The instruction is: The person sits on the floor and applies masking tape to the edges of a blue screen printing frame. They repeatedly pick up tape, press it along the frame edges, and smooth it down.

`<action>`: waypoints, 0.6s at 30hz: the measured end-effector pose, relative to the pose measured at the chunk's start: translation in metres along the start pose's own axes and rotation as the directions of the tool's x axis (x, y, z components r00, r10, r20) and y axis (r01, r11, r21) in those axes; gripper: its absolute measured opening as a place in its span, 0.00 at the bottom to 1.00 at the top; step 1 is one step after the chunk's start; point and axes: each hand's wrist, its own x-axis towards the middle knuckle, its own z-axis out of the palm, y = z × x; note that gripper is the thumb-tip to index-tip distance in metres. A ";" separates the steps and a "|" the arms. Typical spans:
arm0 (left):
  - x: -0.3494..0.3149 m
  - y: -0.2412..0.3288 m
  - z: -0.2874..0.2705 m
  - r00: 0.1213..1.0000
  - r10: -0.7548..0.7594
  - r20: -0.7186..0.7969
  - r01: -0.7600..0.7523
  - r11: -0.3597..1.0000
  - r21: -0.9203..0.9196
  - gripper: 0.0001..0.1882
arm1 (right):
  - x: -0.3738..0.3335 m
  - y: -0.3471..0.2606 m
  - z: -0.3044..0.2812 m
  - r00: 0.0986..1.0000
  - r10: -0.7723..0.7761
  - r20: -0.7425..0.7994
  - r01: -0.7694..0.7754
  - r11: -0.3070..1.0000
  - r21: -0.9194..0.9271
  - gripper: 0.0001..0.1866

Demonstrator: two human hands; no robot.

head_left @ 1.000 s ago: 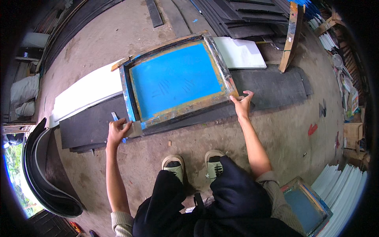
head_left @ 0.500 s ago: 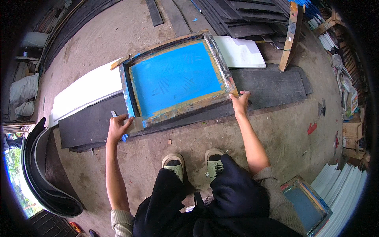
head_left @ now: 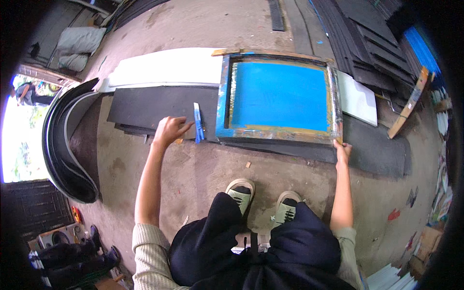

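A wooden screen-printing frame (head_left: 279,133) with a blue mesh (head_left: 280,96) lies across white boards (head_left: 164,67) and dark sheets (head_left: 164,108). My right hand (head_left: 342,152) grips its near right corner, thumb on top and the other fingers partly hidden. Away from the frame's left side, my left hand (head_left: 169,131) is empty, its forefinger stretched out and the other fingers loosely bent. Just beyond that fingertip lies a slim tool (head_left: 198,124) with a blue handle and a pale flat end, apparently untouched, on the edge of the dark sheets.
Rolled dark sheets (head_left: 70,140) stand at the left. A wooden post (head_left: 411,104) leans at the right, near stacked dark sheets (head_left: 377,53). My shoes (head_left: 240,195) are on the concrete floor below the frame. Another person (head_left: 30,93) is outside at far left.
My left hand has let go of the frame's near left corner and moved left, uncovering the blue-handled tool. My right hand keeps its corner. The view has turned, so the frame appears farther right and straighter.
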 end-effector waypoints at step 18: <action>0.028 0.013 0.061 0.952 -0.222 0.213 0.142 0.931 0.337 0.20 | -0.093 -0.083 0.033 0.498 -0.866 -0.044 0.666 0.415 -0.620 0.24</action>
